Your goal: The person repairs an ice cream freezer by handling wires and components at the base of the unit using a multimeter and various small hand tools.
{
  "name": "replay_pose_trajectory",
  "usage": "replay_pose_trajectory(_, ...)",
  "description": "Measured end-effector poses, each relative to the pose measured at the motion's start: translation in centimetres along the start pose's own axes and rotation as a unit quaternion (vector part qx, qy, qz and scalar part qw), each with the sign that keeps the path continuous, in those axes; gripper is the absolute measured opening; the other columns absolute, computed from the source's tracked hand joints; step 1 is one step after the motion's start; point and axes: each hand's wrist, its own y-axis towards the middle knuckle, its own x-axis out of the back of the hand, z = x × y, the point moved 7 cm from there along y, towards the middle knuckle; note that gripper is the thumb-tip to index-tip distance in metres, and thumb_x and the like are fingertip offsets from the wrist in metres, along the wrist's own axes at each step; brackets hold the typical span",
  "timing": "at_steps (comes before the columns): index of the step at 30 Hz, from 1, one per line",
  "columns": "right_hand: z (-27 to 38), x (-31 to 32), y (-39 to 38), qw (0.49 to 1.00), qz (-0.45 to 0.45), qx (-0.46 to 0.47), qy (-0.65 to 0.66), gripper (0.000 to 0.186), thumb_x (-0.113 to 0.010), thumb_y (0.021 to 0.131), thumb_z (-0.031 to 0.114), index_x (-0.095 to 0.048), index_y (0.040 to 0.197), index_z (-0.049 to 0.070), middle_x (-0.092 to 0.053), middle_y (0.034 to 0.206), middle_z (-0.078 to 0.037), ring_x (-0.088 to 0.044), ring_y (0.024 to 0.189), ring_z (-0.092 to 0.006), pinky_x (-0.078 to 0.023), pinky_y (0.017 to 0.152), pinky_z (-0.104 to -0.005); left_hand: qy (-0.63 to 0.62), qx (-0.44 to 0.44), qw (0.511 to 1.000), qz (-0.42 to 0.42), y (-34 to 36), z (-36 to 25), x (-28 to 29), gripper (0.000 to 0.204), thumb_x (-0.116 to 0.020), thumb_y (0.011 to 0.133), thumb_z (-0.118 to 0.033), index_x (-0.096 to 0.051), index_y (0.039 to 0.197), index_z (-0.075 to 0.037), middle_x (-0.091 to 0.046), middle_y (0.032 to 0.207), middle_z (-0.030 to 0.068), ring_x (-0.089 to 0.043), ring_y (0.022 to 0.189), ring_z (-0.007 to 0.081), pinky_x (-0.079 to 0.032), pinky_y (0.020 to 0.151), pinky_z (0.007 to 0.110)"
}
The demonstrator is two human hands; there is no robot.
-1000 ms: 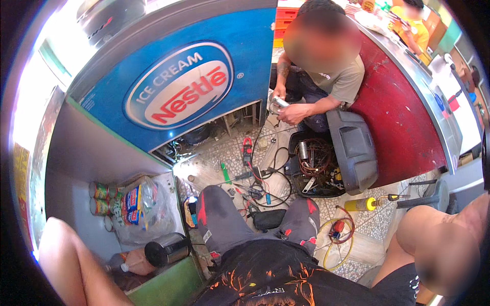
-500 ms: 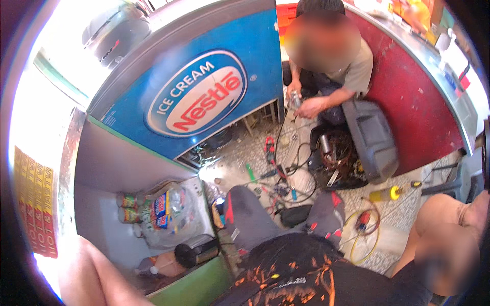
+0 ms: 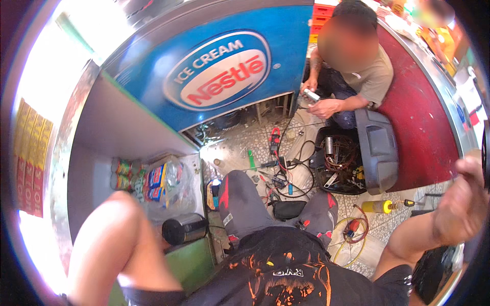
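Note:
My right hand (image 3: 459,206) is raised at the right edge, near the end of the metal-edged counter (image 3: 451,120). Motion and the picture's rim blur its fingers, so I cannot make out their pose or any held thing. My left arm (image 3: 115,229) is bent at the lower left, its hand outside the picture. Across from me, a crouching co-worker (image 3: 375,69) holds a silver metal cylinder (image 3: 311,95) in both hands. In front of that person stands an open black tool case (image 3: 382,153) with coiled copper-coloured tubing (image 3: 339,158) and another silver cylinder (image 3: 329,145).
A red clamp meter (image 3: 275,137), cables (image 3: 306,153) and a black pouch (image 3: 289,209) lie on the floor ahead of my legs. To the right lie a yellow gas canister (image 3: 375,206) and a coiled hose (image 3: 365,229). A blue-fronted freezer (image 3: 148,102) stands ahead; jars (image 3: 122,173) sit on the left shelf.
My view has shifted. My left arm has come up into the lower left, and my right forearm reaches further up. The co-worker still holds the metal cylinder, now tilted differently.

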Motion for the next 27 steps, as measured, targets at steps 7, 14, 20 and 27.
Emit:
replay_pose_trajectory(7,-6.6,-17.9,-23.6,0.906,0.153,-0.356,0.168,0.006,-0.063,0.086,0.006,-0.061,0.082,0.002,-0.059,0.075,-0.009,-0.055,0.071,-0.0205,-0.047,0.070,-0.0354,-0.134,0.353,0.808,-0.453,-16.7,19.1,-12.7,0.022,-0.055,0.097,-0.017,-0.068,0.103,0.000,-0.069,0.098,0.0076,-0.062,0.081,0.0118,-0.052,0.072,0.029)
replay_pose_trajectory(14,-5.7,-24.9,-45.5,0.727,0.515,-0.404,0.209,0.044,-0.063,0.096,0.020,-0.052,0.135,0.004,-0.062,0.125,-0.018,-0.060,0.108,-0.0304,-0.050,0.090,-0.0443,-0.074,0.576,0.750,-0.318,-25.2,21.2,-38.3,0.018,-0.055,0.087,-0.016,-0.064,0.095,-0.003,-0.063,0.085,0.0156,-0.063,0.082,0.0299,-0.050,0.076,0.043)
replay_pose_trajectory(20,-5.5,-31.0,-34.3,0.800,0.446,-0.288,0.280,0.014,-0.066,0.082,0.013,-0.067,0.089,0.001,-0.066,0.080,-0.015,-0.066,0.078,-0.0294,-0.050,0.069,-0.0412,0.186,0.356,0.899,-0.173,-13.4,23.7,-27.7,0.010,-0.058,0.080,-0.010,-0.061,0.088,-0.004,-0.053,0.079,0.0144,-0.057,0.088,0.0356,-0.044,0.081,0.050)
replay_pose_trajectory(27,-9.4,-31.2,-11.0,0.869,0.336,-0.262,0.251,0.026,-0.066,0.088,0.025,-0.070,0.097,0.001,-0.066,0.088,-0.019,-0.066,0.086,-0.0334,-0.050,0.078,-0.0439,0.501,0.213,0.781,-0.306,-0.2,32.5,-1.9,0.033,-0.062,0.082,-0.017,-0.063,0.113,-0.005,-0.055,0.128,0.0209,-0.051,0.119,0.0380,-0.035,0.105,0.056)
